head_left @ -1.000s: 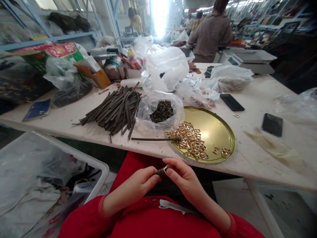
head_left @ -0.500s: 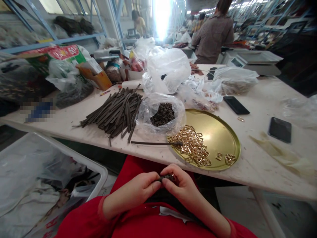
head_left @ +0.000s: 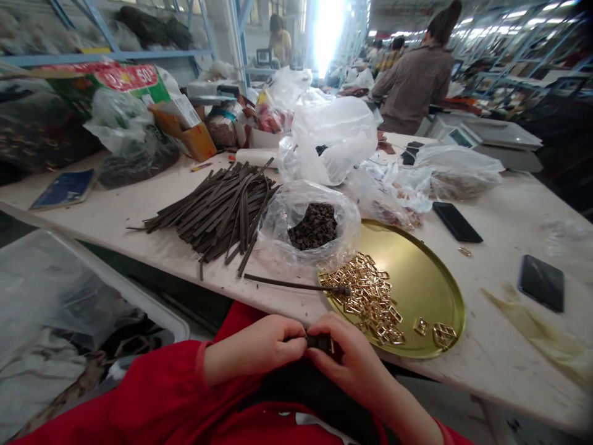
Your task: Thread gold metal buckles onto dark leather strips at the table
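Close to my lap, my left hand (head_left: 269, 343) pinches the end of a dark strap (head_left: 317, 342). My right hand (head_left: 347, 349) is closed around the rest of it, where a bit of gold metal shows; the fingers hide most of the piece. Just beyond the hands, a round gold tray (head_left: 407, 259) holds a heap of gold rectangular buckles (head_left: 365, 296), with a few lying apart at its right. One long dark strip (head_left: 282, 282) reaches from the table onto the buckles, a dark loop at its tip. An open plastic bag (head_left: 273, 216) contains small dark loops (head_left: 315, 227).
A pile of dark strips (head_left: 213, 210) lies left of the bag. Two phones (head_left: 456, 221) rest at the right, near a yellowish sheet (head_left: 542, 334). White plastic bags (head_left: 333, 133) crowd the back. A white bin (head_left: 106, 278) stands below left; a person (head_left: 414, 77) is beyond the table.
The view has shifted, so the table things sit lower and mostly farther right. Both hands stay together on the dark strap, fingers slightly rearranged. The blue booklet at left now shows clearly.
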The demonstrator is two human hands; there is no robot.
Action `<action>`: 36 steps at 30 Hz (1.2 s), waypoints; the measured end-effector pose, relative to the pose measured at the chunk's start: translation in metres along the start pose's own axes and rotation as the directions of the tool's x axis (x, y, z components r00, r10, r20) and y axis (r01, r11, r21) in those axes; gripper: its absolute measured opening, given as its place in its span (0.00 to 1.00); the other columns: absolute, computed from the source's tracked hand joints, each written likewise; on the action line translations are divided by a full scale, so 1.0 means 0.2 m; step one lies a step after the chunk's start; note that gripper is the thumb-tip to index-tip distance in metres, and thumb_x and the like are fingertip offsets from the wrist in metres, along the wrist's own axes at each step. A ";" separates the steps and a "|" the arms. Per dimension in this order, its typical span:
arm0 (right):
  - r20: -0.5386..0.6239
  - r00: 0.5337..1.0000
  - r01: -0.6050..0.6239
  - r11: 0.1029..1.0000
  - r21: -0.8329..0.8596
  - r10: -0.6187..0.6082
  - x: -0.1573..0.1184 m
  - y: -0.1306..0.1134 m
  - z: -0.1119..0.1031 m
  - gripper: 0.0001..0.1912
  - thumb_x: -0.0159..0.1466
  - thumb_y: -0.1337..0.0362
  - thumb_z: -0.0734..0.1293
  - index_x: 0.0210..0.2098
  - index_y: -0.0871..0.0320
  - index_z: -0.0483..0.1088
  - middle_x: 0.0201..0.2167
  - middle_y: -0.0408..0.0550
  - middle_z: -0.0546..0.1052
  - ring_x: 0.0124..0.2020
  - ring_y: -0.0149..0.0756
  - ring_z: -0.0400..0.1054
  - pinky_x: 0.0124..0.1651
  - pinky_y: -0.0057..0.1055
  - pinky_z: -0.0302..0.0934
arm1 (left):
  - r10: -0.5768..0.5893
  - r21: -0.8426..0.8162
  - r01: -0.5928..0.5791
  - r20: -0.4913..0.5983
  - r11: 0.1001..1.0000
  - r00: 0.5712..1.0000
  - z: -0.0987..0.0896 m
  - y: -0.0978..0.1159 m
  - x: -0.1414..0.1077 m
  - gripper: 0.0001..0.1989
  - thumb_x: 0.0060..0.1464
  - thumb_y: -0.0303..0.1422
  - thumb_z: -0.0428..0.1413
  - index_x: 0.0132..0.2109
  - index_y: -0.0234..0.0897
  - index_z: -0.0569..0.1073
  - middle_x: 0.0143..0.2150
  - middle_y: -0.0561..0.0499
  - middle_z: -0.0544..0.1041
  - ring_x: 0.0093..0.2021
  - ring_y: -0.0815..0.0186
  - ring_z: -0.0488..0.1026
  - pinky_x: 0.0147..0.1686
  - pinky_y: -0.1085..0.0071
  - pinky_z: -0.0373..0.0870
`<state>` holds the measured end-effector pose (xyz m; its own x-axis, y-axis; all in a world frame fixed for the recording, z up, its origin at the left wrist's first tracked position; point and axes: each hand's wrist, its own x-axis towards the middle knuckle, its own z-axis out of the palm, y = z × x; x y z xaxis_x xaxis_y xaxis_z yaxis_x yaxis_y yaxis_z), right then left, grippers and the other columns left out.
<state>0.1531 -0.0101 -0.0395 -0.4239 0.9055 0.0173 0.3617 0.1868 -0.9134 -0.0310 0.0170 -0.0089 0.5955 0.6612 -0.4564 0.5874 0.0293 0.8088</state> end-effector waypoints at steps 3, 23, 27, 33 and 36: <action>0.059 0.998 -0.035 0.996 0.077 0.030 0.01 -0.01 -0.03 0.09 0.58 0.61 0.62 0.38 0.56 0.68 0.30 0.45 0.71 0.31 0.34 0.63 0.33 0.29 0.57 | -0.027 -0.031 0.027 -0.003 0.999 1.000 -0.02 -0.01 -0.01 0.10 0.50 0.33 0.45 0.26 0.34 0.66 0.23 0.57 0.64 0.25 0.72 0.59 0.21 0.78 0.52; 0.194 0.946 -0.325 0.772 0.547 0.260 -0.16 -0.05 0.09 0.12 0.55 0.55 0.67 0.31 0.58 0.66 0.25 0.40 0.71 0.27 0.28 0.64 0.32 0.25 0.58 | 0.037 0.147 -0.042 0.038 0.988 0.999 0.07 0.01 -0.20 0.11 0.51 0.33 0.44 0.28 0.34 0.69 0.21 0.57 0.65 0.22 0.73 0.59 0.19 0.78 0.51; 0.111 0.974 -0.224 0.909 0.352 0.198 -0.18 -0.05 0.09 0.09 0.60 0.57 0.62 0.32 0.57 0.66 0.26 0.42 0.72 0.28 0.31 0.65 0.32 0.27 0.60 | 0.034 0.202 -0.027 -0.035 0.979 0.999 0.12 0.02 -0.20 0.13 0.53 0.34 0.44 0.29 0.35 0.69 0.23 0.55 0.68 0.23 0.71 0.61 0.21 0.77 0.53; 0.111 0.964 0.265 0.914 -0.307 -0.242 -0.14 -0.10 0.05 0.18 0.58 0.62 0.66 0.48 0.56 0.64 0.42 0.51 0.73 0.42 0.42 0.66 0.45 0.38 0.59 | 0.088 0.079 -0.084 -0.055 0.993 0.995 0.13 0.06 -0.19 0.10 0.50 0.29 0.45 0.31 0.34 0.70 0.28 0.55 0.71 0.29 0.70 0.64 0.29 0.78 0.59; 0.197 0.911 0.409 0.734 -0.542 -0.363 -0.10 -0.10 0.09 0.09 0.60 0.65 0.63 0.41 0.57 0.68 0.30 0.48 0.75 0.32 0.40 0.67 0.36 0.36 0.59 | 0.048 0.005 -0.047 -0.021 0.999 0.999 0.10 0.05 -0.19 0.09 0.49 0.28 0.45 0.26 0.34 0.69 0.23 0.57 0.65 0.25 0.72 0.60 0.24 0.79 0.56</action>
<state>0.1389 -0.0380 -0.0287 -0.6807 0.6821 0.2671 0.5419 0.7143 -0.4429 -0.0366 -0.0236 0.0095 0.6111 0.6773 -0.4096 0.5613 -0.0060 0.8276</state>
